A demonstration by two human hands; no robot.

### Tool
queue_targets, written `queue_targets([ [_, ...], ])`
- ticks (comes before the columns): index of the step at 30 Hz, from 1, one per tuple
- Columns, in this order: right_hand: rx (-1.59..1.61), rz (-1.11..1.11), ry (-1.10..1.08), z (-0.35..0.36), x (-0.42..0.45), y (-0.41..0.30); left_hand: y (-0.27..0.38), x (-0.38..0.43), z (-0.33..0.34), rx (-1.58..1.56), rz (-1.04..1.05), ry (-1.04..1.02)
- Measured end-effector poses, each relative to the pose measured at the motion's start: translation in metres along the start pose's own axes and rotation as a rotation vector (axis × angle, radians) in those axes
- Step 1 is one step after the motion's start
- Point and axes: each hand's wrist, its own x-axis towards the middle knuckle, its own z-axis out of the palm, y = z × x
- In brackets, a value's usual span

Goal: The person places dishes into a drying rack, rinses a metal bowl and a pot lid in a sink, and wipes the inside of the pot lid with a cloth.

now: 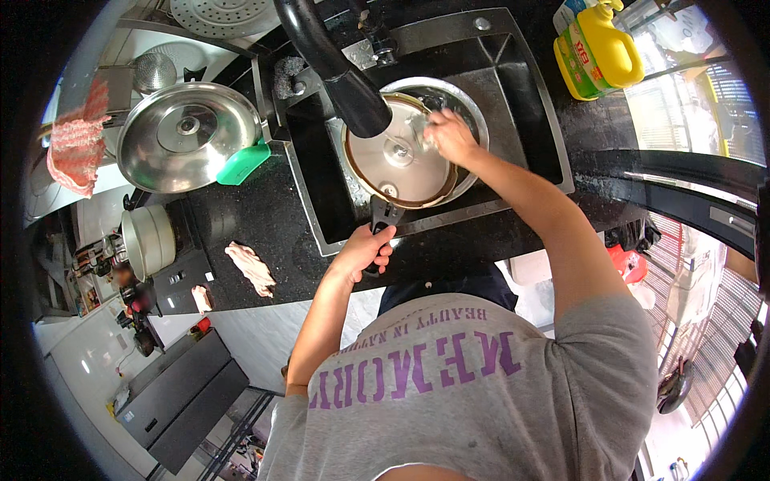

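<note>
My left hand [363, 251] grips the black handle [385, 217] of a round metal lid with a brown rim, which looks like a pressure cooker lid [373, 165]. The lid's pale inner side faces up, over a larger metal basin [477, 120] in the black sink [337, 198]. Above the lid's right part is my right hand [448, 135], blurred, with its fingers curled. Something pale and see-through shows at the fingertips; whether it is water or a held thing I cannot tell. The black faucet [361, 108] hangs over the lid, with a thin stream below its head.
Left of the sink lie a large steel pan lid [187, 141], a green scraper-like piece [243, 164] and a crumpled cloth [251, 269]. A pale pot [147, 242] stands farther left. A steel-wool ball [289, 77] sits by the faucet. A yellow detergent bottle [595, 54] stands right of the sink.
</note>
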Motion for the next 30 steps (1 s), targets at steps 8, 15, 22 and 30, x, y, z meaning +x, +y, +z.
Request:
queue_targets([
  [8, -0.195, 0.32, -0.113, 0.014, -0.011, -0.028, -0.001, 0.001, 0.003, 0.0, 0.045, 0.027],
  [15, 0.735, 0.291, 0.188, -0.019, -0.035, -0.121, -0.003, 0.005, -0.001, -0.035, -0.011, -0.031],
  [22, 0.27, 0.077, -0.025, -0.006, -0.018, -0.088, -0.008, 0.004, -0.001, -0.045, -0.009, 0.003],
  [30, 0.032, 0.196, 0.124, 0.004, -0.01, -0.013, 0.008, -0.008, 0.002, -0.452, -0.048, -0.109],
])
